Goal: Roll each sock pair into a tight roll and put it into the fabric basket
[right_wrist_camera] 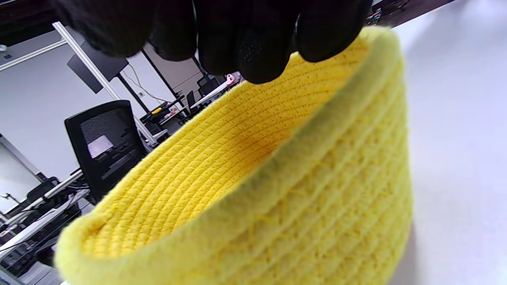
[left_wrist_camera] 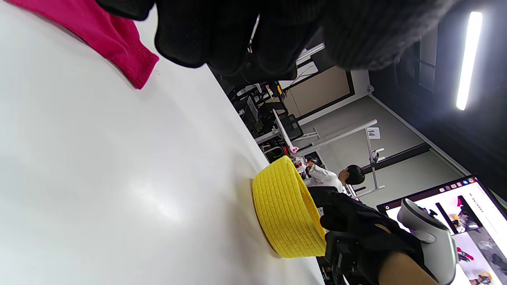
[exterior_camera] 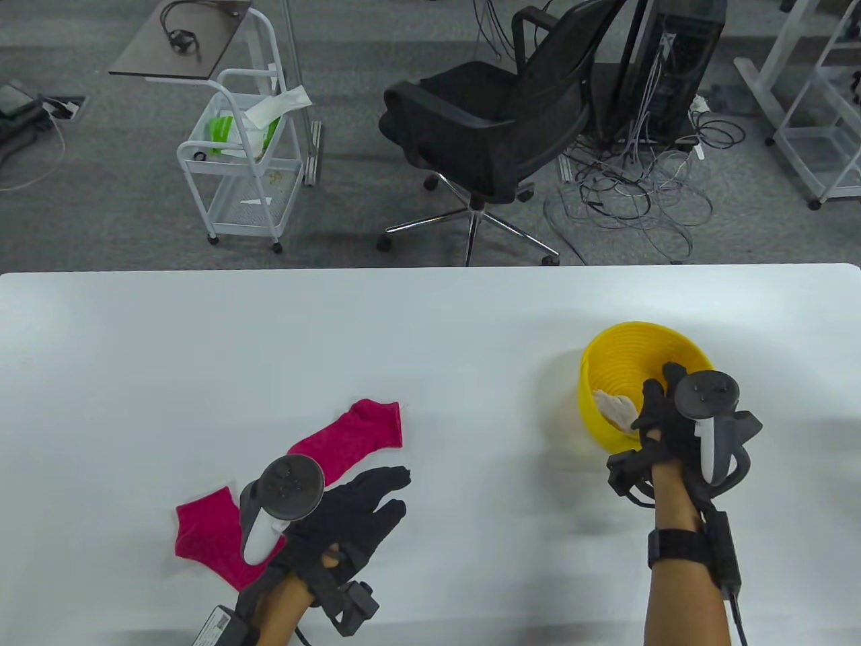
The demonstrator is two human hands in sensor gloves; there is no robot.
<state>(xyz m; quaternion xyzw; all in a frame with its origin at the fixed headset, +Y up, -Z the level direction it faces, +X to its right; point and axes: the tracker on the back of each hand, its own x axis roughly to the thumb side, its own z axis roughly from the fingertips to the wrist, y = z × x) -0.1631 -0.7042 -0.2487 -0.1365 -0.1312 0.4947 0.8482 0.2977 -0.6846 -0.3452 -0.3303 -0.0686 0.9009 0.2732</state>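
Yellow basket (exterior_camera: 605,431) near the table's (exterior_camera: 430,323) right edge; right hand (exterior_camera: 662,417) over its rim, a pale roll (exterior_camera: 617,409) at its fingers, grasp unclear. Left hand (exterior_camera: 350,518) lies flat, released, near the front edge on pink socks (exterior_camera: 363,431), seemingly pinning them for rolling.

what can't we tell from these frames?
- Right hand grip: table view has the tracker over it; right wrist view shows only fingertips.
- White sock roll: blurred, part behind the basket wall.
- Pink socks: middle covered by the left hand and its tracker.
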